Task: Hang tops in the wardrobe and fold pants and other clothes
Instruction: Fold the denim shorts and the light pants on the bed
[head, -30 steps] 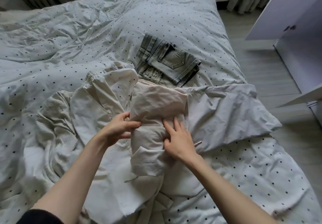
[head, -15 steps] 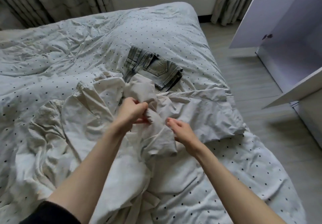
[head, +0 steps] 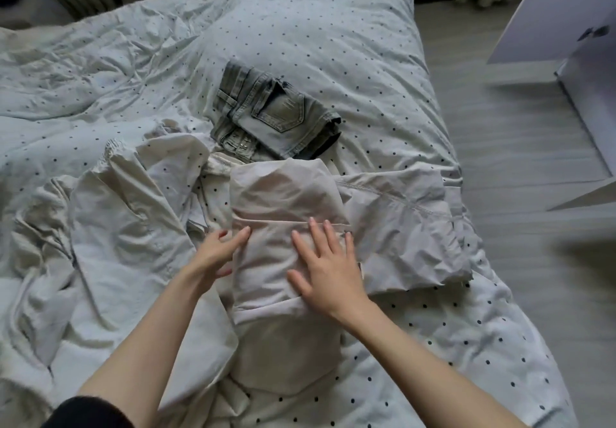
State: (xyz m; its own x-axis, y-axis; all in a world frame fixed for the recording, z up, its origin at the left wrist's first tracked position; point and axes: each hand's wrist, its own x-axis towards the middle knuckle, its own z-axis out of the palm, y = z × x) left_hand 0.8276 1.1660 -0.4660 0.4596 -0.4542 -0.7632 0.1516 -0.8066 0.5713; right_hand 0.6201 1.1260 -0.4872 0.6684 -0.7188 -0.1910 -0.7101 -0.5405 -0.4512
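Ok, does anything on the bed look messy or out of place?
Nothing damaged. The folded jeans lie neat, but a cream garment sprawls crumpled, left of the beige piece under both hands.

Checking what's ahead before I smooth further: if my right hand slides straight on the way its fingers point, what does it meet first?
Likely the folded edge crossing the beige garment right at the right hand fingertips; farther on, probably the folded jeans.

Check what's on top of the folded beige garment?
Both hands: the right hand lies flat on the beige garment, the left hand touches its left edge. Whatever is beneath the garment is covered.
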